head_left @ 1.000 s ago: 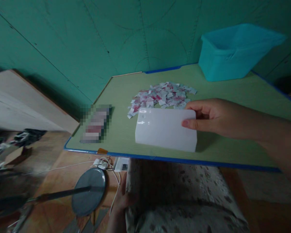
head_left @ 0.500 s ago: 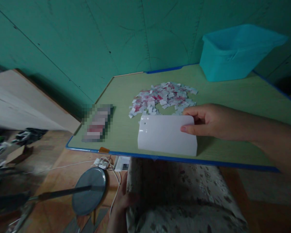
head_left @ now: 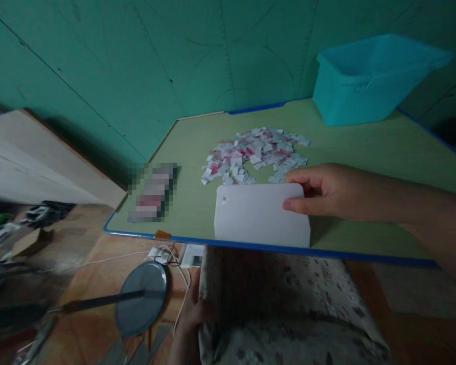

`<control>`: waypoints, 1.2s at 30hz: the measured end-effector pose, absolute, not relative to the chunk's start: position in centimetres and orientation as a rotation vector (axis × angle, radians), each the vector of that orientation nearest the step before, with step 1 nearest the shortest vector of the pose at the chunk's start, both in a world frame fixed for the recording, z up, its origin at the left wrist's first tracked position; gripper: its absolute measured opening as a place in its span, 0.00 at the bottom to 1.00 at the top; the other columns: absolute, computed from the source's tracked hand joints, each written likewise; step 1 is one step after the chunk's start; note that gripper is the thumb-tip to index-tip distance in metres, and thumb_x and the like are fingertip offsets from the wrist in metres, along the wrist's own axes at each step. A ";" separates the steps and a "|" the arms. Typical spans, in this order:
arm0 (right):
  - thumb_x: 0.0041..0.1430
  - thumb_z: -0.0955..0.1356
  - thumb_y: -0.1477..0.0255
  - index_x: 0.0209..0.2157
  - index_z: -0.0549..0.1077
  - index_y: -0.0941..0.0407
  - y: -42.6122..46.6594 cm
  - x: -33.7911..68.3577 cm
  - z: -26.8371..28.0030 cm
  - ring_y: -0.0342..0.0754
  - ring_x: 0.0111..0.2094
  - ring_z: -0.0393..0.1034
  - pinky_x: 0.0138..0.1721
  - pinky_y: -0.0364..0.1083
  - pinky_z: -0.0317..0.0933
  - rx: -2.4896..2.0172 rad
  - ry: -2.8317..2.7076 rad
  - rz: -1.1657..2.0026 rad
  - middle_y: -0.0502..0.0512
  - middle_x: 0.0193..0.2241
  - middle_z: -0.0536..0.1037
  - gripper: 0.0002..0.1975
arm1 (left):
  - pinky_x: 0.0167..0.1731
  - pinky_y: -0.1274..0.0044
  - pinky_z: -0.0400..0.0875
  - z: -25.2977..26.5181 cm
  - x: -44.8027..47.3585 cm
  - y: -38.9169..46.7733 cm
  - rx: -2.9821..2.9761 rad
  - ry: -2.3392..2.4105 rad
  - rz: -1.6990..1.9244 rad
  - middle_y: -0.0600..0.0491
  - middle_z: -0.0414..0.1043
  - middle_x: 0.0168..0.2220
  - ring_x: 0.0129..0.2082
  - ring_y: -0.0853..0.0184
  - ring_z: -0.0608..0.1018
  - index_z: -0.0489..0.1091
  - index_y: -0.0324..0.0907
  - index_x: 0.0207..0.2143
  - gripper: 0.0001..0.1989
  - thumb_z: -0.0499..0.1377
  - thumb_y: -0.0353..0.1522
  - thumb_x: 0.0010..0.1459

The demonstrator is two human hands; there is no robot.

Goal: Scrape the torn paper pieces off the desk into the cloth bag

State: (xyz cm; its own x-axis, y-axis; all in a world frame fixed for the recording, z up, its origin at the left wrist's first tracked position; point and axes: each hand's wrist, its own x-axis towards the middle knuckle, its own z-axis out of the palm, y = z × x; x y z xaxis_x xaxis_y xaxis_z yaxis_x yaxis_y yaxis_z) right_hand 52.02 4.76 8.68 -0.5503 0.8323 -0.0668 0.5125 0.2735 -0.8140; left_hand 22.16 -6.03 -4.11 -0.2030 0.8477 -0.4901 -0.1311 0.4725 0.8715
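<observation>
My right hand [head_left: 315, 190] is closed on the right end of a white plastic scraper [head_left: 256, 215], thumb on the near face and fingers behind. The scraper has rounded upper corners and a small hole at the upper left; its lower edge is at the table's front edge. Just beyond it lies a pile of small white and pink paper scraps [head_left: 256, 149], with a bare gap in its near side. Below the table, my left hand [head_left: 193, 314] is closed on the left edge of a flower-patterned cloth [head_left: 307, 304], which hangs open with a dark hollow inside.
A turquoise plastic bin [head_left: 365, 96] stands at the table's back right. A blurred-out flat object [head_left: 154, 195] lies at the left. The green table [head_left: 190, 147] has blue edging. A round grey disc [head_left: 142, 299] and white cables [head_left: 180, 299] are below left.
The scraper has shifted slightly toward me and leans a little differently, uncovering more of the near paper scraps. My left hand keeps its hold on the cloth.
</observation>
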 end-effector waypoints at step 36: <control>0.54 0.63 0.65 0.27 0.66 0.57 5.2 53.0 10.0 0.38 0.22 0.58 0.22 0.41 0.48 -1.350 -1.920 0.759 0.46 0.20 0.65 0.09 | 0.25 0.76 0.72 -6.1 22.8 -7.8 0.578 1.628 1.088 0.57 0.79 0.30 0.36 0.57 0.77 0.72 0.44 0.34 0.26 0.58 0.24 0.26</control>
